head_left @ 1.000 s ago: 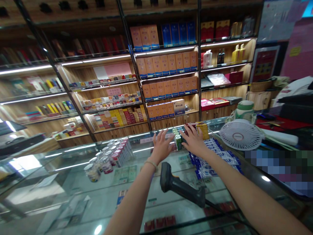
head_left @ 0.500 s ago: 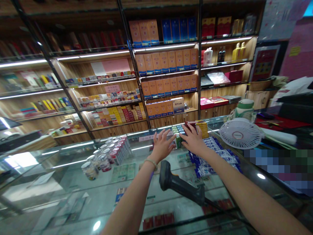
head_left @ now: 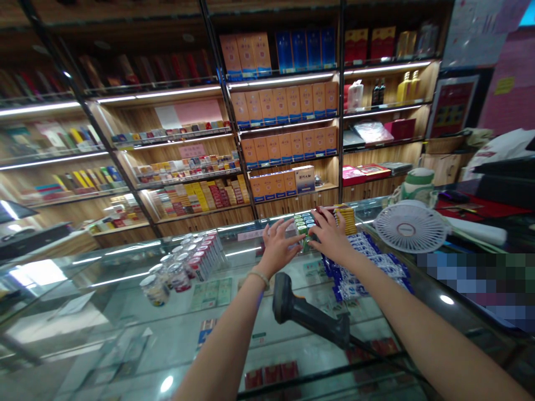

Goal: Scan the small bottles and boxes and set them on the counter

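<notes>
Over the far part of the glass counter [head_left: 246,312], my left hand [head_left: 279,248] has its fingers spread, with the forefinger reaching to the front of a block of small green-and-white packs [head_left: 304,221]. My right hand [head_left: 331,235] lies against the right side of that block, fingers apart and partly over it. Neither hand visibly grips anything, though the right fingertips are partly hidden. Just right of my right hand stand yellow packs [head_left: 348,217]. Blue-and-white packets [head_left: 374,267] lie in rows under and beside my right wrist.
A black barcode scanner [head_left: 309,317] lies between my forearms, its cable running right. Rows of clear-lidded jars [head_left: 179,267] stand on the left. A white fan [head_left: 412,228] and a green-and-white jug [head_left: 418,186] are at the right. Stocked shelves [head_left: 288,120] line the wall.
My left hand has shifted slightly right, and its forefinger now reaches to the green-and-white packs. My right hand has moved only a little, its fingers closer to the block.
</notes>
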### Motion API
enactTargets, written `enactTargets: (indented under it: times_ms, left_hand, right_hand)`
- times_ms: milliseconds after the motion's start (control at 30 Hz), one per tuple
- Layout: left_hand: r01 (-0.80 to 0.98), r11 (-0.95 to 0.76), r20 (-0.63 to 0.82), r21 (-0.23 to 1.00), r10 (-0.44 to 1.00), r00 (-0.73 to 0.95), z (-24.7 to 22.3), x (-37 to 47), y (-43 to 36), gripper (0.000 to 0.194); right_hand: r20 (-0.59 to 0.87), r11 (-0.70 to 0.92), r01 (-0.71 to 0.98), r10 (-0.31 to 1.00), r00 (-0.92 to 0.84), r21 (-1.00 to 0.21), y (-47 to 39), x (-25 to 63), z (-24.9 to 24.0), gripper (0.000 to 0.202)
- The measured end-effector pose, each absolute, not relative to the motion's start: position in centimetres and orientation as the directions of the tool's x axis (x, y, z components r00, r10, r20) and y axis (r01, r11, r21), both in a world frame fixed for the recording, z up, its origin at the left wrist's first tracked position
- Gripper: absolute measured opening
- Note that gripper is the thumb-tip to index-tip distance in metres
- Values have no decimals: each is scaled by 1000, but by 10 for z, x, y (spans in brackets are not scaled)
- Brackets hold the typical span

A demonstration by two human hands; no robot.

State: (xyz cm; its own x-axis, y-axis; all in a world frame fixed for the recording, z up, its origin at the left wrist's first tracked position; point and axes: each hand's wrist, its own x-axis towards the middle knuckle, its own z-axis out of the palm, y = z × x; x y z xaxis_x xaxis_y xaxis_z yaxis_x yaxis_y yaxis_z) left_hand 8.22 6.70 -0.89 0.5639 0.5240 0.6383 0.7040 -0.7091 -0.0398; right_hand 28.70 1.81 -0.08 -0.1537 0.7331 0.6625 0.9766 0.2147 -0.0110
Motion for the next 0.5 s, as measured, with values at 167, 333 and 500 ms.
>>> enactTargets:
  times_ms: [167, 333, 500]
  left_hand:
    - [714, -700, 649, 8, 547, 529, -9, 82, 67, 33]
    - [737, -673, 663, 65, 581, 472, -6, 79, 64, 29]
    - [746, -658, 663, 106, 606, 440, -4, 75, 59, 27]
  right_hand:
    - [664, 232, 973, 730, -163, -17, 15, 286, 1, 12]
    - [678, 242, 962, 728, -97, -122, 16, 284, 4, 18]
    - [698, 272, 924, 716, -8, -268, 18, 282, 6, 22]
